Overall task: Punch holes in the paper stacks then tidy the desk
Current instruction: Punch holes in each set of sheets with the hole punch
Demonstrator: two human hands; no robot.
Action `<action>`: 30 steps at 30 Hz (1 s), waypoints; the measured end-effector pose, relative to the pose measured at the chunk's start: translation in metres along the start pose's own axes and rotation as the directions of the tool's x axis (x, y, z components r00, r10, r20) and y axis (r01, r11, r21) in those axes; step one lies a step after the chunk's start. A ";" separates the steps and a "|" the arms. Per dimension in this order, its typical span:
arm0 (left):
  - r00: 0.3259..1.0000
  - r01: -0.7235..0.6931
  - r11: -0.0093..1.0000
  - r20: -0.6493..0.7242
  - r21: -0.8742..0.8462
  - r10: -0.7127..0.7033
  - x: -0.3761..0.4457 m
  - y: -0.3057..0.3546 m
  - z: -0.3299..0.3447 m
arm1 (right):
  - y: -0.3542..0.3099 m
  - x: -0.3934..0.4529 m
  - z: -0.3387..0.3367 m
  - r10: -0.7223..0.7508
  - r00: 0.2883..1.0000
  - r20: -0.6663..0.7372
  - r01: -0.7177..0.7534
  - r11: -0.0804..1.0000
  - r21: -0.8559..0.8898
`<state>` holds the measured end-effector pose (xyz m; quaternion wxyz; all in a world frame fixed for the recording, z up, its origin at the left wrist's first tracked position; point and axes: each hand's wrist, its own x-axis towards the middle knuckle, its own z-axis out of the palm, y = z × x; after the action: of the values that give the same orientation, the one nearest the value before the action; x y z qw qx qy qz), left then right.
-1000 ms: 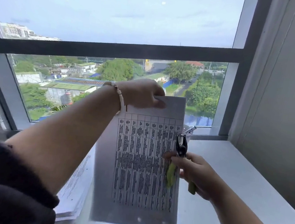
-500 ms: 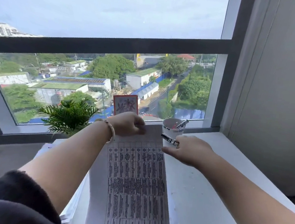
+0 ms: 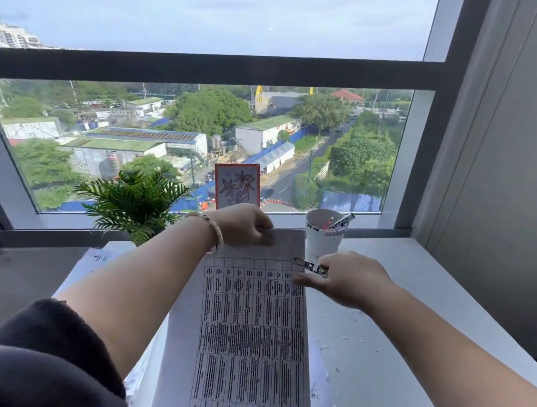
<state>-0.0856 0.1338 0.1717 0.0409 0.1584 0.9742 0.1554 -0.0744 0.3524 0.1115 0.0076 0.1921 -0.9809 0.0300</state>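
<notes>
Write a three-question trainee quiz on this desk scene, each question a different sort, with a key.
1. True or false: the left hand grips the far edge of the printed sheet.
2. Which item stands nearest the hole punch held in the right hand?
A. potted plant
B. white cup
C. flower card
3. Fill in: the cup holds markers and stands on the desk just in front of the ____.

Key
1. True
2. B
3. window
</notes>
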 end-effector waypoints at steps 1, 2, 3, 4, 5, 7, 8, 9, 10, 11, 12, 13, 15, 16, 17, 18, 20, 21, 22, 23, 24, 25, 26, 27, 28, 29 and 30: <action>1.000 0.000 1.000 0.005 0.002 0.000 0.001 -0.001 0.001 | 0.001 0.001 0.002 -0.004 1.000 -0.003 0.004 1.000 0.010; 1.000 0.003 1.000 0.013 0.006 -0.003 0.002 -0.003 0.003 | 0.001 0.003 0.005 -0.007 1.000 -0.002 0.007 1.000 0.020; 1.000 0.005 1.000 0.021 0.010 -0.005 0.003 -0.004 0.004 | 0.002 0.003 0.008 -0.008 1.000 0.003 0.008 1.000 0.026; 1.000 0.007 1.000 0.030 0.018 -0.007 0.004 -0.005 0.006 | 0.003 0.004 0.011 -0.008 1.000 0.008 0.008 1.000 0.029; 0.999 0.009 0.999 0.041 0.033 -0.011 0.006 -0.004 0.008 | 0.005 0.004 0.014 -0.008 1.000 0.013 0.007 1.000 0.029; 0.998 0.013 0.997 0.066 0.078 -0.018 0.010 -0.001 0.015 | 0.008 0.004 0.022 -0.004 1.000 0.029 0.004 1.000 0.017; 0.996 0.005 0.996 0.083 0.089 -0.013 0.012 0.003 0.021 | 0.010 0.003 0.026 0.000 0.999 0.043 -0.001 1.000 0.010; 0.995 -0.002 0.995 0.102 0.098 -0.008 0.015 0.006 0.030 | 0.012 0.002 0.032 0.005 0.998 0.060 -0.005 1.000 0.006; 0.994 -0.005 0.994 0.113 0.108 -0.007 0.018 0.009 0.040 | 0.013 0.001 0.038 0.009 0.997 0.078 -0.009 1.000 0.006; 0.993 0.000 0.993 0.117 0.121 -0.014 0.021 0.013 0.052 | 0.015 0.000 0.045 0.012 0.995 0.095 -0.013 1.000 0.007; 0.993 0.003 0.991 0.117 0.136 -0.019 0.025 0.015 0.064 | 0.018 -0.002 0.052 0.018 0.994 0.111 -0.019 1.000 0.004; 0.993 0.003 0.990 0.116 0.145 -0.020 0.029 0.017 0.076 | 0.021 -0.004 0.058 0.025 0.991 0.128 -0.025 1.000 -0.004; 0.991 0.000 0.990 0.129 0.142 -0.019 0.035 0.019 0.093 | 0.026 -0.007 0.069 0.038 0.988 0.151 -0.034 0.999 -0.026; 0.991 -0.001 0.991 0.136 0.134 -0.018 0.037 0.019 0.099 | 0.029 -0.008 0.073 0.042 0.987 0.158 -0.036 0.999 -0.038; 0.990 -0.003 0.992 0.142 0.129 -0.016 0.038 0.021 0.103 | 0.032 -0.009 0.077 0.042 0.986 0.161 -0.034 0.998 -0.051; 0.990 -0.004 0.992 0.140 0.125 -0.014 0.038 0.023 0.105 | 0.034 -0.009 0.079 0.038 0.986 0.163 -0.028 0.997 -0.067; 0.992 -0.010 0.993 0.128 0.117 -0.005 0.039 0.025 0.108 | 0.037 -0.009 0.082 0.038 0.985 0.171 -0.024 0.996 -0.083; 0.992 -0.015 0.993 0.126 0.119 0.000 0.039 0.025 0.110 | 0.039 -0.008 0.083 0.042 0.983 0.177 -0.027 0.996 -0.088; 0.992 -0.016 0.992 0.122 0.126 0.000 0.039 0.025 0.111 | 0.040 -0.007 0.083 0.046 0.982 0.182 -0.029 0.995 -0.093; 0.993 -0.007 0.992 0.121 0.128 -0.008 0.040 0.024 0.112 | 0.040 -0.006 0.083 0.048 0.982 0.183 -0.030 0.995 -0.098; 0.993 0.001 0.993 0.116 0.122 -0.015 0.040 0.022 0.113 | 0.040 -0.006 0.083 0.049 0.983 0.179 -0.032 0.995 -0.099; 0.994 0.008 0.995 0.108 0.102 -0.019 0.041 0.021 0.113 | 0.039 -0.005 0.083 0.052 0.984 0.171 -0.036 0.995 -0.091; 0.995 0.005 0.997 0.096 0.083 -0.013 0.041 0.019 0.113 | 0.039 -0.005 0.084 0.055 0.984 0.167 -0.043 0.996 -0.079; 0.996 -0.001 0.997 0.088 0.073 -0.006 0.041 0.018 0.113 | 0.038 -0.004 0.084 0.057 0.984 0.169 -0.047 0.997 -0.066; 0.997 -0.010 0.997 0.080 0.077 0.004 0.041 0.018 0.113 | 0.037 -0.004 0.083 0.057 0.983 0.176 -0.049 0.998 -0.051; 0.997 -0.015 0.996 0.073 0.092 0.008 0.042 0.017 0.113 | 0.036 -0.004 0.082 0.055 0.981 0.185 -0.050 0.998 -0.032; 0.998 -0.019 0.993 0.064 0.115 0.012 0.042 0.018 0.114 | 0.036 -0.004 0.080 0.053 0.979 0.194 -0.052 0.999 -0.010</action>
<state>-0.1051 0.1960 0.0680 0.0614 0.1730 0.9785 0.0937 -0.0848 0.3817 0.0292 -0.0887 0.1683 -0.9817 0.0088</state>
